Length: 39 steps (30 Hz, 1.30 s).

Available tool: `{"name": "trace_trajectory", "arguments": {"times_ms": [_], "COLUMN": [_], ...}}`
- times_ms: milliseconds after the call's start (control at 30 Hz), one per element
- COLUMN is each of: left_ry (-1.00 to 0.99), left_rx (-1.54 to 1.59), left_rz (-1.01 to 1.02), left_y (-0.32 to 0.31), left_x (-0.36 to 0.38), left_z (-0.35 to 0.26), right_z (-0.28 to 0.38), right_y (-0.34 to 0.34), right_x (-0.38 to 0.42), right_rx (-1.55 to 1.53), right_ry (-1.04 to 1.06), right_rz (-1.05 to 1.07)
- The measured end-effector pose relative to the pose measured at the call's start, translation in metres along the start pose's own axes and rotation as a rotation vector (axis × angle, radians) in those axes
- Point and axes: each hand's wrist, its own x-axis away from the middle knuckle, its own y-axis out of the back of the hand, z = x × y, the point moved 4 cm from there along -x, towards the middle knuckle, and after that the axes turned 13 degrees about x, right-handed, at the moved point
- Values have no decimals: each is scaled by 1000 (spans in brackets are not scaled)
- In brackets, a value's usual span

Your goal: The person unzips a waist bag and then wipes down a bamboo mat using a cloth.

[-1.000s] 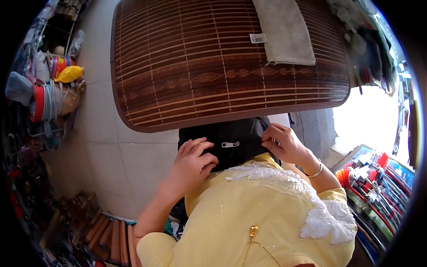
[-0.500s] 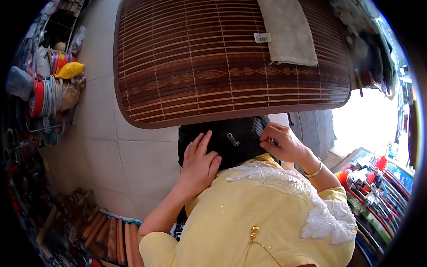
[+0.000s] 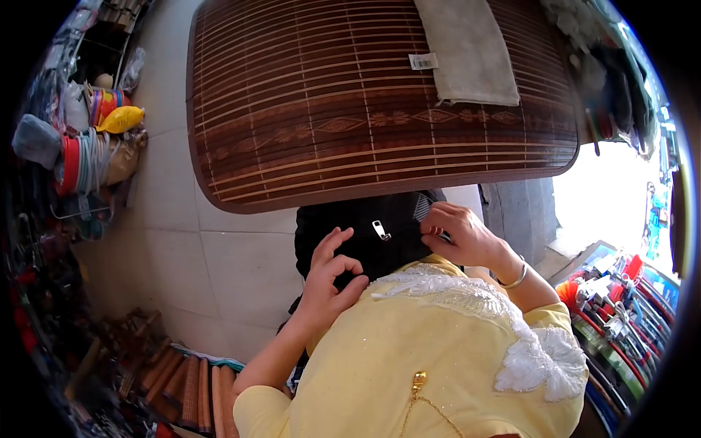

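A black cloth item point(image 3: 339, 215), possibly a bag or garment, lies across the lap under the table edge. On it rests a silver zipper pull point(image 3: 380, 230), between my hands. My left hand point(image 3: 325, 281) touches the cloth's left part, fingers apart, index finger bent towards the thumb, holding nothing visible. At the right side my right hand point(image 3: 464, 237), with a bracelet on its wrist, has thumb and fingers pinched together at the cloth, beside a grey striped patch point(image 3: 421, 206). The pinched spot itself is mostly hidden by the fingers.
A brown slatted mat point(image 3: 292, 95) covers the table ahead, with a beige folded cloth point(image 3: 475, 55) bearing a white tag point(image 3: 423, 61). Shelved goods point(image 3: 80, 160) stand left, rolled mats point(image 3: 191, 390) lower left, and a rack of assorted tools point(image 3: 621, 306) at right.
My left hand has lifted from lying flat; its index finger is now bent and its thumb spread. My right hand has shifted slightly left, fingers still pinched. The zipper pull has hardly moved.
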Motion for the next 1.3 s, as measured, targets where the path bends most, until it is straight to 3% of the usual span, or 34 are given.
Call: {"name": "trace_trajectory", "arguments": {"times_ms": [100, 167, 267, 333, 400, 467, 533, 567, 733, 767, 900, 1133, 1300], "left_ry": [-72, 44, 75, 52, 45, -144, -306, -225, -275, -410, -604, -502, -296], "left_rx": [64, 197, 74, 37, -22, -159, -545, -520, -579, -657, -785, -973, -807], "left_rz": [-29, -163, -217, -187, -30, 153, 286, 308, 347, 326, 240, 142, 157], "left_y": [1, 7, 19, 20, 14, 6, -1, -3, 6, 7, 20, 75, 72], "left_x": [-1, -8, -18, -26, -41, -60, -69, -73, -85, -84, -70, -7, -24], "left_z": [-3, 6, 18, 10, -4, -6, -13, -17, -17, -19, -18, 10, 2], "right_z": [1, 1, 3, 3, 4, 4, 4, 3, 0, 2, 3, 0, 0], "right_y": [-1, -1, -2, -2, -3, -2, -1, 0, -2, 0, 1, -2, -5], "right_x": [-1, -2, -2, -1, 0, 1, 3, 4, 6, 5, 4, 3, -1], "right_rx": [10, 24, 29, 30, 36, 17, 12, 6, -45, -37, -24, -42, -27], "right_ry": [42, 30, 60, 49, 43, 43, 56, 59, 38, 37, 61, 81, 120], "right_rz": [-10, -4, -28, -29, -38, -63, -88, -84, -66, -61, -61, -38, -45]}}
